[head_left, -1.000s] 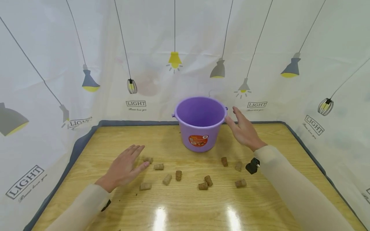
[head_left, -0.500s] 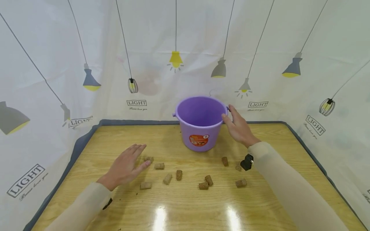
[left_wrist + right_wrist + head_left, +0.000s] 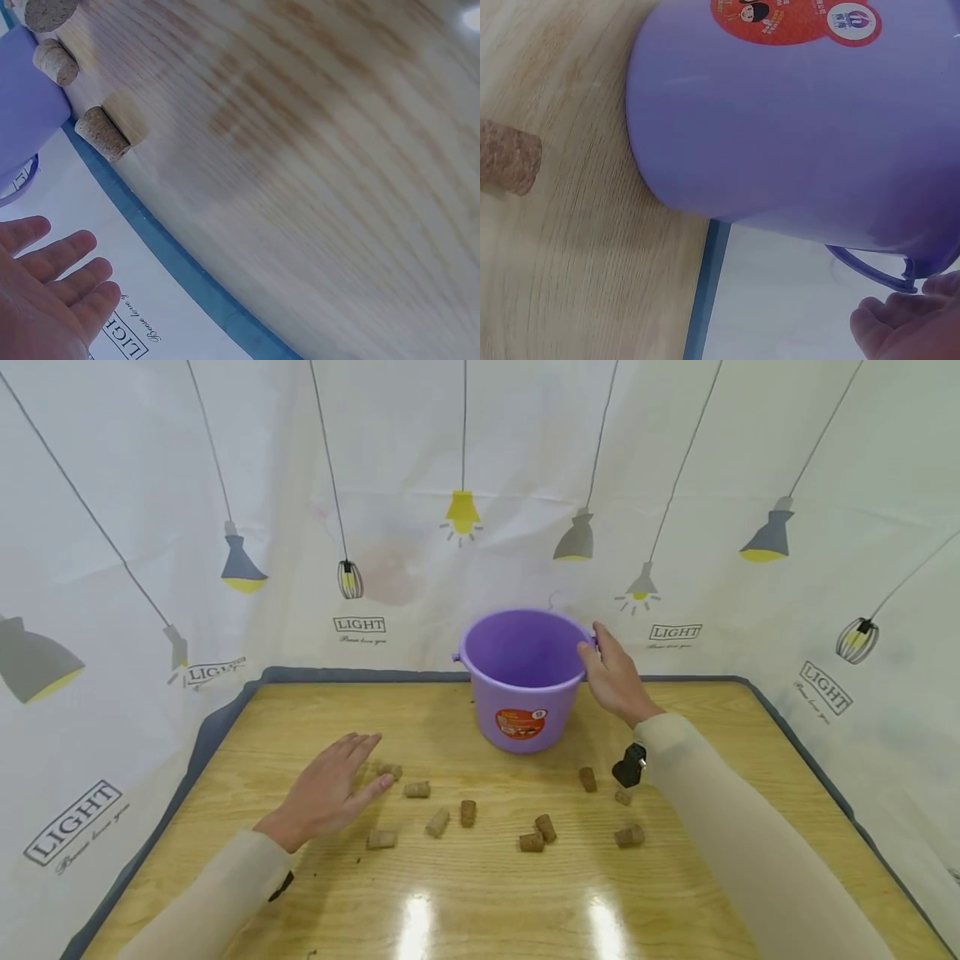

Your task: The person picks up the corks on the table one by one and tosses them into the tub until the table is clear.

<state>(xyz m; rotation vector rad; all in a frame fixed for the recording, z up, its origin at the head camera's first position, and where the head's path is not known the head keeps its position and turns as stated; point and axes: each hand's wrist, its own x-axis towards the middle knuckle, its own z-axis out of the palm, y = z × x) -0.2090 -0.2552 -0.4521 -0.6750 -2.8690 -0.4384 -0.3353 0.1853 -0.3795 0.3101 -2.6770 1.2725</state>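
Note:
A purple bucket (image 3: 517,710) with a red-orange label stands upright at the back of the wooden table. My right hand (image 3: 617,681) holds its right rim, thumb at the rim and fingers on the outer side by the handle joint. The handle (image 3: 870,271) hangs behind the bucket in the right wrist view. On the left, my left hand (image 3: 322,793) hovers over the table with fingers extended and nothing in it. A cork (image 3: 390,772) lies partly hidden beside its thumb. Other corks, such as one cork (image 3: 382,839), lie just right of that hand.
Several more corks lie scattered before the bucket, among them a dark cork (image 3: 468,813), two touching corks (image 3: 532,842) and a cork (image 3: 629,836) at the right. A lamp-printed cloth (image 3: 405,568) encloses the table's (image 3: 480,902) back and sides, with a dark blue border.
My right hand has moved left onto the bucket's rim and taken hold of it. The left hand stays nearly still. The bucket and corks have only shifted slightly with the camera view.

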